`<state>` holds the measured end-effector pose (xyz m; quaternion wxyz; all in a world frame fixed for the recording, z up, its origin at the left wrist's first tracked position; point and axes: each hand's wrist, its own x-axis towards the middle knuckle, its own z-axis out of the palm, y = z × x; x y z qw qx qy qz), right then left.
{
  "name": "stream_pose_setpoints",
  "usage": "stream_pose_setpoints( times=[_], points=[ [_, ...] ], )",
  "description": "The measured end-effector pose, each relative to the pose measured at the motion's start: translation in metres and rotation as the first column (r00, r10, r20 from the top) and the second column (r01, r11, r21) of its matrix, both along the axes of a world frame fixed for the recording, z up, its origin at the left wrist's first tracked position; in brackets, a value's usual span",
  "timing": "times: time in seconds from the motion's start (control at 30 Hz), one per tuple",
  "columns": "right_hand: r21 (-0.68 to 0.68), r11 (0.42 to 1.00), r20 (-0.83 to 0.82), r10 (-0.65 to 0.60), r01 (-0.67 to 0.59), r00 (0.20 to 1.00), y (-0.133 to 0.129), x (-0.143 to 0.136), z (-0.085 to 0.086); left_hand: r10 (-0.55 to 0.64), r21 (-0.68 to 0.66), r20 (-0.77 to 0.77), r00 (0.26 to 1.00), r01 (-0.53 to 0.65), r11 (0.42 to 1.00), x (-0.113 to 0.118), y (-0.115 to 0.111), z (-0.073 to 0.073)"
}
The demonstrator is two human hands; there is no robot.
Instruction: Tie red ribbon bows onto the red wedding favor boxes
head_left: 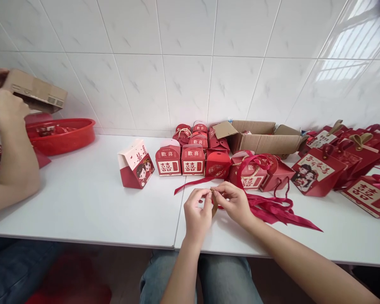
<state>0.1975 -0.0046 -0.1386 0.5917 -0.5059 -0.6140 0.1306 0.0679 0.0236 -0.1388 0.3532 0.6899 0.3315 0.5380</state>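
Near the table's front edge, my left hand (199,213) and my right hand (234,202) meet at the fingertips. Both pinch a thin gold-brown ribbon (214,206), which hangs in a small loop between them; its ends are hidden by the fingers. Dark red ribbons (275,209) lie in a loose pile just right of my right hand. Behind my hands stand small red gift boxes (193,159) with white labels. A red and pink box with a cartoon couple (137,165) stands upright by itself, left of my hands.
An open cardboard box (266,143) sits behind the gift boxes. Several red bags (319,171) crowd the right side. At the far left, another person's hands hold a cardboard box (36,88) over a red basin (65,141). White tiles line the wall behind the table.
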Motion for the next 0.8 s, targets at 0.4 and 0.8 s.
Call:
stream_pose_setpoints(
  times=[0.4, 0.8],
  points=[
    [-0.242, 0.886, -0.219, 0.348, -0.396, 0.912, -0.003, 0.014, 0.016, -0.205, -0.160, -0.046, 0.978, 0.196, 0.967, -0.018, 0.009, 0.011],
    [-0.268, 0.820, -0.373, 0.396, -0.506, 0.839, 0.001, 0.019, 0.014, -0.152, -0.103, -0.157, 0.976, 0.137, 0.985, -0.022, 0.009, 0.009]
  ],
)
